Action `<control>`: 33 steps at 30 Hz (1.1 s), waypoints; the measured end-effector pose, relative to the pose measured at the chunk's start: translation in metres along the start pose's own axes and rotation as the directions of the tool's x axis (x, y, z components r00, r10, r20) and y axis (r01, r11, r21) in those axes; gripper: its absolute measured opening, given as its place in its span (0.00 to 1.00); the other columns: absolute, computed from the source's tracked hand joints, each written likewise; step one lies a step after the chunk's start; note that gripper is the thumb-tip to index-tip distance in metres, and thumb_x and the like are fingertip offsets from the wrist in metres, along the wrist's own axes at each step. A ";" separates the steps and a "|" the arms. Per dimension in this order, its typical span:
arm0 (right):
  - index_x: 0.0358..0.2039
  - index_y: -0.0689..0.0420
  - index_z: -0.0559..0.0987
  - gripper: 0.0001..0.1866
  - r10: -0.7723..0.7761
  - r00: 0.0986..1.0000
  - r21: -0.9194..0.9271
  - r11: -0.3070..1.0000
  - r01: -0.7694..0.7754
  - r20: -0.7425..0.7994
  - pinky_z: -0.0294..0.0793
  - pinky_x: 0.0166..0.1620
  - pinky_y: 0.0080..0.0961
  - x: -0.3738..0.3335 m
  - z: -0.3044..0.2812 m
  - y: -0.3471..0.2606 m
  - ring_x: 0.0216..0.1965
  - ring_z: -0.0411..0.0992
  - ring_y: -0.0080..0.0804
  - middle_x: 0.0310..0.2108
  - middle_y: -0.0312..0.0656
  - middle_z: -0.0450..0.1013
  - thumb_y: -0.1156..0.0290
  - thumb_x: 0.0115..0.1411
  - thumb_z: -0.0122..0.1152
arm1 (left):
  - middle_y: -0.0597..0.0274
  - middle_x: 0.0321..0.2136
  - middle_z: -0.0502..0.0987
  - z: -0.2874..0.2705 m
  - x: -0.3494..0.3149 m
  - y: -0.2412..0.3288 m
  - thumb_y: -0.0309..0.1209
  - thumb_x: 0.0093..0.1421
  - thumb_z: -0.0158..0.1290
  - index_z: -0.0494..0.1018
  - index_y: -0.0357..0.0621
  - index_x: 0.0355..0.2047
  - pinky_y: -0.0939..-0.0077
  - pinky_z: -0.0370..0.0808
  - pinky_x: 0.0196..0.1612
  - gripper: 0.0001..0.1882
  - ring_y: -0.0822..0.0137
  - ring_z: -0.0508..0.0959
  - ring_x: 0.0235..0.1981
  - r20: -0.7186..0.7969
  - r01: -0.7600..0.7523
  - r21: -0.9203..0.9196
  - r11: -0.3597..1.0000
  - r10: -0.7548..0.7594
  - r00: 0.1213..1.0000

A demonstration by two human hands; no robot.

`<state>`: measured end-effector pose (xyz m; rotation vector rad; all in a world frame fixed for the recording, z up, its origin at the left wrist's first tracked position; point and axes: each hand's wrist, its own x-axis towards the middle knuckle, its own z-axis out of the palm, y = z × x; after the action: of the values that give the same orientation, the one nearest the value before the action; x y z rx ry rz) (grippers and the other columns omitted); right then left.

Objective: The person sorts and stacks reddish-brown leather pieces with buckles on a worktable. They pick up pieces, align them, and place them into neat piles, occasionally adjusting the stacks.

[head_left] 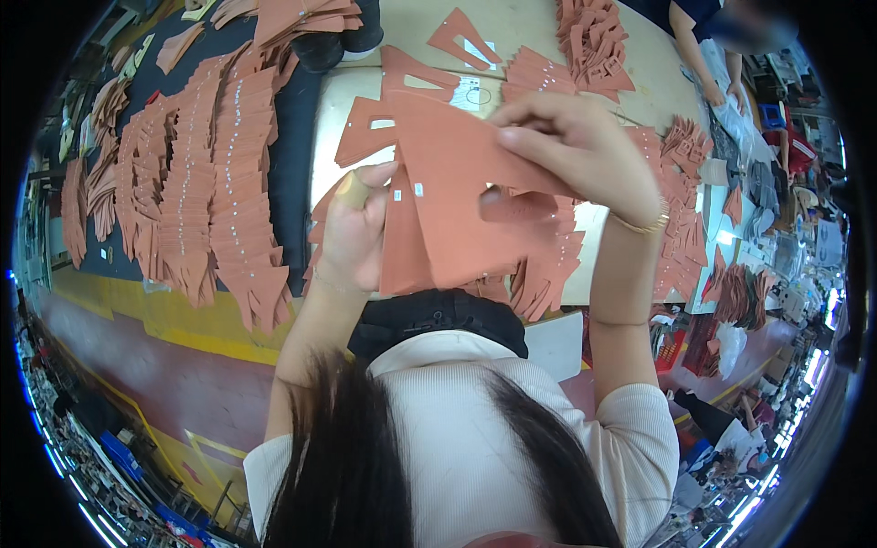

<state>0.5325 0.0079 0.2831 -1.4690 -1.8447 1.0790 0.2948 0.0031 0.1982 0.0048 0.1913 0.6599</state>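
My left hand [354, 228] grips the left edge of several overlapping reddish-orange cut pieces, with its thumb on top. The uppermost cut piece [457, 201] is broad and flat, bears a small white sticker, and has an opening on its right side. Beneath it shows another cut piece [400, 251], also with a white sticker. My right hand [571, 146] pinches the far right edge of the upper piece between thumb and fingers, holding it raised over the table. Just beyond my left hand lies a cut piece with a slot [361, 137].
Long overlapping rows of cut pieces [242, 173] cover the dark cloth [297, 137] at left. More piles [594, 46] lie on the pale table [653, 68] at the far side and right. A co-worker's arms [699, 59] are at the far right. A red basket [671, 347] stands below.
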 end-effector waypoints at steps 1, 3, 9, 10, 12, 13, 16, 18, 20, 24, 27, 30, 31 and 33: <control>0.37 0.63 0.79 0.11 0.002 1.000 0.021 1.000 -0.002 0.009 0.70 0.32 0.19 0.004 0.006 0.003 0.27 0.72 0.21 0.24 0.39 0.76 0.69 0.58 0.59 | 0.50 0.55 0.67 -0.001 -0.002 -0.002 0.42 0.66 0.38 0.55 0.36 0.61 0.58 0.68 0.59 0.29 0.56 0.71 0.54 0.061 -0.003 -0.024 1.000 0.004 0.998; 0.37 0.63 0.79 0.11 0.068 0.997 0.056 0.996 -0.070 0.034 0.70 0.31 0.20 0.011 0.014 0.007 0.26 0.72 0.22 0.23 0.39 0.76 0.69 0.58 0.59 | 0.48 0.55 0.66 -0.001 -0.004 -0.003 0.40 0.65 0.42 0.55 0.35 0.61 0.58 0.68 0.59 0.29 0.56 0.71 0.55 -0.072 -0.027 0.033 0.999 0.030 0.997; 0.40 0.63 0.77 0.12 -0.316 0.939 -0.336 0.906 0.255 -0.139 0.69 0.32 0.17 0.020 0.019 0.009 0.26 0.70 0.19 0.27 0.34 0.74 0.68 0.60 0.59 | 0.44 0.62 0.57 0.010 -0.002 -0.003 0.38 0.66 0.44 0.50 0.33 0.63 0.56 0.62 0.63 0.31 0.55 0.62 0.62 -0.091 0.000 0.122 0.993 0.011 0.996; 0.41 0.63 0.77 0.13 -0.315 0.885 -0.322 0.925 0.203 -0.344 0.69 0.32 0.16 0.020 0.020 0.012 0.27 0.70 0.18 0.28 0.33 0.74 0.68 0.61 0.58 | 0.44 0.63 0.55 0.013 -0.001 -0.004 0.39 0.66 0.43 0.49 0.33 0.63 0.55 0.60 0.64 0.32 0.55 0.59 0.64 -0.070 -0.079 0.081 0.994 0.085 0.994; 0.42 0.61 0.76 0.13 -0.228 0.697 -0.149 0.974 0.173 -0.679 0.68 0.32 0.16 0.013 0.020 0.018 0.28 0.70 0.19 0.29 0.33 0.73 0.66 0.63 0.56 | 0.48 0.67 0.47 0.018 0.001 -0.001 0.41 0.68 0.40 0.46 0.38 0.66 0.54 0.52 0.68 0.32 0.57 0.48 0.68 0.000 -0.262 0.062 0.963 0.262 0.965; 0.42 0.61 0.76 0.13 -0.054 0.720 0.076 0.986 0.147 -0.692 0.68 0.34 0.15 0.004 0.025 0.020 0.29 0.70 0.19 0.30 0.34 0.72 0.64 0.65 0.54 | 0.48 0.67 0.47 0.020 0.002 -0.001 0.41 0.68 0.39 0.46 0.39 0.66 0.53 0.51 0.68 0.31 0.58 0.47 0.69 0.028 -0.361 0.107 0.926 0.361 0.932; 0.41 0.61 0.75 0.16 0.213 0.900 0.531 0.847 0.024 -0.380 0.67 0.34 0.16 -0.005 0.071 0.023 0.30 0.67 0.17 0.29 0.32 0.71 0.61 0.68 0.48 | 0.51 0.68 0.45 0.025 0.004 -0.009 0.42 0.69 0.36 0.45 0.43 0.67 0.52 0.47 0.69 0.30 0.59 0.43 0.69 0.091 -0.589 0.202 0.783 0.583 0.807; 0.40 0.63 0.74 0.12 0.272 0.959 0.802 0.590 -0.099 -0.082 0.72 0.38 0.17 -0.013 0.097 0.019 0.34 0.71 0.19 0.33 0.35 0.73 0.66 0.64 0.57 | 0.51 0.68 0.44 0.027 0.009 -0.016 0.43 0.69 0.36 0.45 0.43 0.67 0.52 0.47 0.69 0.31 0.58 0.42 0.70 0.109 -0.599 0.314 0.736 0.599 0.793; 0.42 0.63 0.74 0.13 0.223 0.968 0.779 0.625 -0.050 -0.118 0.73 0.39 0.18 -0.010 0.105 0.020 0.36 0.71 0.18 0.36 0.35 0.73 0.68 0.62 0.59 | 0.49 0.68 0.44 0.026 0.008 -0.022 0.44 0.68 0.37 0.45 0.42 0.67 0.52 0.48 0.68 0.32 0.57 0.43 0.69 0.105 -0.595 0.391 0.702 0.608 0.787; 0.43 0.64 0.75 0.14 0.173 0.975 0.749 0.663 -0.009 -0.142 0.73 0.42 0.18 -0.009 0.088 0.016 0.38 0.71 0.18 0.36 0.35 0.74 0.72 0.60 0.62 | 0.45 0.67 0.47 0.022 -0.013 -0.017 0.49 0.64 0.42 0.46 0.40 0.66 0.51 0.47 0.68 0.38 0.53 0.47 0.68 0.037 -0.525 0.296 0.798 0.539 0.841; 0.45 0.66 0.76 0.15 0.115 0.982 0.683 0.730 0.020 -0.152 0.73 0.44 0.18 -0.009 0.072 0.013 0.39 0.72 0.19 0.38 0.38 0.76 0.72 0.59 0.62 | 0.40 0.61 0.58 0.016 -0.032 0.006 0.58 0.62 0.38 0.50 0.33 0.64 0.49 0.61 0.61 0.43 0.51 0.60 0.63 0.130 -0.392 0.097 0.915 0.378 0.916; 0.44 0.67 0.77 0.15 0.133 0.983 0.639 0.769 -0.020 -0.130 0.74 0.45 0.18 -0.016 0.060 0.013 0.38 0.72 0.18 0.38 0.36 0.77 0.70 0.60 0.62 | 0.40 0.55 0.66 0.015 -0.041 0.022 0.51 0.58 0.51 0.52 0.30 0.62 0.55 0.79 0.46 0.43 0.53 0.75 0.51 0.112 -0.266 0.296 0.917 0.243 0.964; 0.46 0.66 0.76 0.17 0.134 0.985 0.632 0.774 -0.037 -0.106 0.74 0.45 0.18 -0.017 0.060 0.013 0.39 0.72 0.18 0.40 0.37 0.76 0.70 0.60 0.62 | 0.42 0.54 0.67 0.017 -0.044 0.022 0.47 0.58 0.53 0.52 0.30 0.62 0.60 0.81 0.43 0.41 0.55 0.76 0.49 0.017 -0.227 0.534 0.814 0.258 0.966; 0.50 0.65 0.74 0.20 0.137 0.989 0.619 0.782 -0.073 -0.056 0.74 0.44 0.19 -0.017 0.059 0.015 0.42 0.72 0.20 0.44 0.39 0.75 0.70 0.59 0.63 | 0.45 0.51 0.70 0.023 -0.048 0.018 0.37 0.57 0.57 0.53 0.30 0.61 0.70 0.83 0.38 0.39 0.60 0.78 0.45 -0.109 -0.074 0.873 0.482 0.340 0.934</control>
<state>0.4970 -0.0223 0.2401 -1.1995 -1.1687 1.4596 0.2507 -0.0104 0.2308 0.9513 0.8012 0.7520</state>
